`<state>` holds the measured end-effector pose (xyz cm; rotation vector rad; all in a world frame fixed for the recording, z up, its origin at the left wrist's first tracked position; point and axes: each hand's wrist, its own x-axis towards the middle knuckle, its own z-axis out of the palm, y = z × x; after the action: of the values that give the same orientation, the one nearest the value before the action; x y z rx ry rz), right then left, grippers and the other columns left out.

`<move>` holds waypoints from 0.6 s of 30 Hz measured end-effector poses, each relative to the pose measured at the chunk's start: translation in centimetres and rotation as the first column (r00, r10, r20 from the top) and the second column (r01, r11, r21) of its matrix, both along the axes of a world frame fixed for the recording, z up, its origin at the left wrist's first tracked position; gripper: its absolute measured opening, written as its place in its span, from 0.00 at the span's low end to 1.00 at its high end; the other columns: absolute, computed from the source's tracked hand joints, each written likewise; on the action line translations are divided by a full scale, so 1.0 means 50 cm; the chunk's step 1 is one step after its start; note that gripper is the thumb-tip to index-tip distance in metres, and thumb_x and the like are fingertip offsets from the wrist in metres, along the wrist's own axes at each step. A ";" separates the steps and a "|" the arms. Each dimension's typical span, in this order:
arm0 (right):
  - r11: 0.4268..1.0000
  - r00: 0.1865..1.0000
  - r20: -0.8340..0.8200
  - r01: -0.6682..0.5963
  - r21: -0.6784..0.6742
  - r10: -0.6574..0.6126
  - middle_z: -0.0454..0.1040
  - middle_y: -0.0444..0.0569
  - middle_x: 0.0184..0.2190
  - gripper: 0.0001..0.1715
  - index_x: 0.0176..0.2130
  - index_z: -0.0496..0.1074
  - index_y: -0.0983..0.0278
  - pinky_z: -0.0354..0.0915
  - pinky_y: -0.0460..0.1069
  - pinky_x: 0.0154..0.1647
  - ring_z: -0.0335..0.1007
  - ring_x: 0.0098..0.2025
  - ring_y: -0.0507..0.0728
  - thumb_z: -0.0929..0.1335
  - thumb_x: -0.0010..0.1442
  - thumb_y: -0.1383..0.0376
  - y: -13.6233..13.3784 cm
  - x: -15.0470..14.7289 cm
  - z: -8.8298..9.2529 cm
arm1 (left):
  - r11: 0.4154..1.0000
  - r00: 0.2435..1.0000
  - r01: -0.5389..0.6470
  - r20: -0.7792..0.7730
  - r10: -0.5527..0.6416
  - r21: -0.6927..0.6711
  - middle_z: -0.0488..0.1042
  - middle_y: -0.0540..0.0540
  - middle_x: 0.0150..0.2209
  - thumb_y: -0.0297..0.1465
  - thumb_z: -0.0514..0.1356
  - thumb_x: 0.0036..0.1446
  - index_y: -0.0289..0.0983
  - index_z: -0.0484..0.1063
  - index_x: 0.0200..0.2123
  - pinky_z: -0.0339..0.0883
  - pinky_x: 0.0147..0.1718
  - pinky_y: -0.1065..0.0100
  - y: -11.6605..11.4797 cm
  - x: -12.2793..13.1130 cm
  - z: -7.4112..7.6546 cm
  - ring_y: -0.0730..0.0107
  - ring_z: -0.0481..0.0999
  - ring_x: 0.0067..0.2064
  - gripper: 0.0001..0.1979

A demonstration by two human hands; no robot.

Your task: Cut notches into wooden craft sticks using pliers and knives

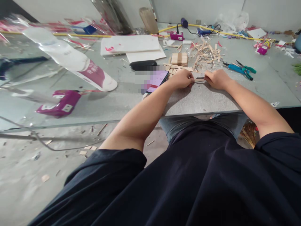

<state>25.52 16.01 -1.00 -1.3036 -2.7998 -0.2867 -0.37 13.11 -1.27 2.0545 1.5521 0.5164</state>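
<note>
My left hand [184,78] is closed, its fingertips pinching one end of a thin wooden stick [199,80]. Opposite it, my right hand [217,79] grips the other end, fingers also closed. A narrow dark strip shows just above the stick between the hands; whether it is a shadow or a separate piece is unclear. Both hands are over a grey textured board [188,103] at the table's front edge. Just beyond them are a banded bundle of flat wooden sticks [180,59] and a heap of loose sticks [208,53].
Teal-handled pliers [242,69] lie to the right. Left of my hands are a phone [158,82], a black case [143,65] and white boards [131,44]. Farther left are a plastic bottle [70,61] and a purple box [62,102]. A yellow cord [235,35] crosses the back.
</note>
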 end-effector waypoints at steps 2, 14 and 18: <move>1.000 1.000 0.008 -0.003 0.006 0.003 0.88 0.63 0.47 0.30 0.63 0.80 0.66 0.55 0.56 0.42 0.79 0.43 0.66 0.58 0.83 0.54 -0.001 0.000 0.001 | 1.000 1.000 0.006 0.004 -0.006 0.003 0.82 0.44 0.31 0.32 0.64 0.66 0.39 0.81 0.33 0.66 0.40 0.60 0.001 -0.001 -0.001 0.64 0.74 0.32 0.09; 1.000 1.000 0.025 -0.007 0.029 0.006 0.88 0.64 0.49 0.29 0.63 0.79 0.66 0.56 0.57 0.44 0.79 0.44 0.67 0.58 0.82 0.54 -0.005 -0.003 0.001 | 1.000 0.999 0.024 0.028 -0.024 -0.013 0.80 0.46 0.28 0.30 0.64 0.68 0.41 0.78 0.29 0.66 0.41 0.60 0.004 -0.001 0.000 0.64 0.73 0.32 0.12; 1.000 0.999 0.039 0.004 0.026 -0.005 0.88 0.64 0.49 0.30 0.64 0.79 0.66 0.57 0.57 0.44 0.80 0.44 0.67 0.57 0.83 0.54 -0.006 -0.005 0.001 | 0.999 0.999 0.019 0.036 -0.018 -0.027 0.80 0.46 0.28 0.30 0.63 0.68 0.41 0.77 0.29 0.64 0.38 0.60 0.002 -0.001 0.001 0.65 0.73 0.31 0.13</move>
<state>25.29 15.69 -0.93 -1.3141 -2.8155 -0.3507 -0.41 13.22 -1.20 2.0267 1.5098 0.5186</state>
